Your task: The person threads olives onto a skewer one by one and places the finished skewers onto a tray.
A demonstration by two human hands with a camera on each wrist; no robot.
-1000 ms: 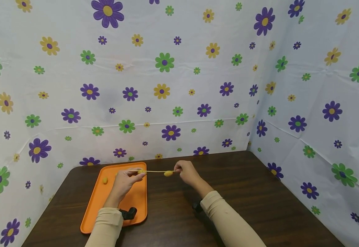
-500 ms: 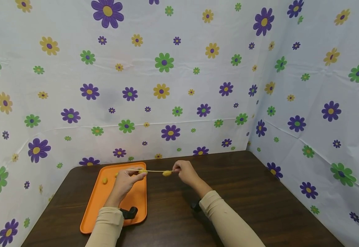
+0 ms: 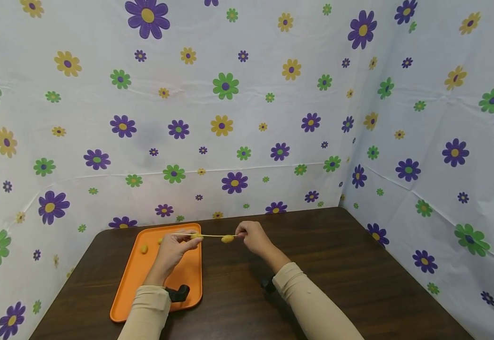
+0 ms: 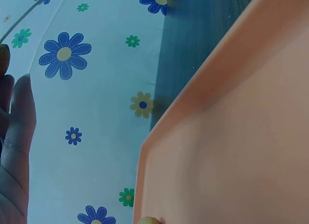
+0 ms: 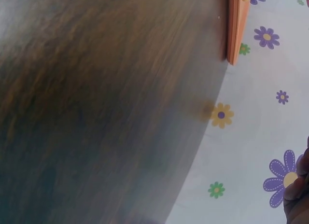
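A thin yellow string (image 3: 215, 236) runs nearly level above the table between my hands, with yellow oval beads on it. My left hand (image 3: 172, 250), over the tray, pinches one bead (image 3: 197, 236) between thumb and fingers; a length of string sticks out to its left. In the left wrist view that bead (image 4: 4, 59) shows partly at the edge. With curled fingertips, my right hand (image 3: 255, 237) grips the string's right part. Another yellow bead (image 3: 227, 239) sits just left of those fingertips. Only a bit of the right hand (image 5: 298, 197) enters the right wrist view.
An orange tray (image 3: 130, 283) lies on the left of the dark wooden table (image 3: 238, 293). A loose yellow bead (image 3: 144, 249) rests in it, and another (image 3: 160, 241) is partly hidden by the left hand. A flowered cloth (image 3: 255, 104) hangs behind and at the right.
The right hand has shifted slightly left, and the bead beside its fingertips has moved left with it, nearer the left hand. The left hand has hardly moved.
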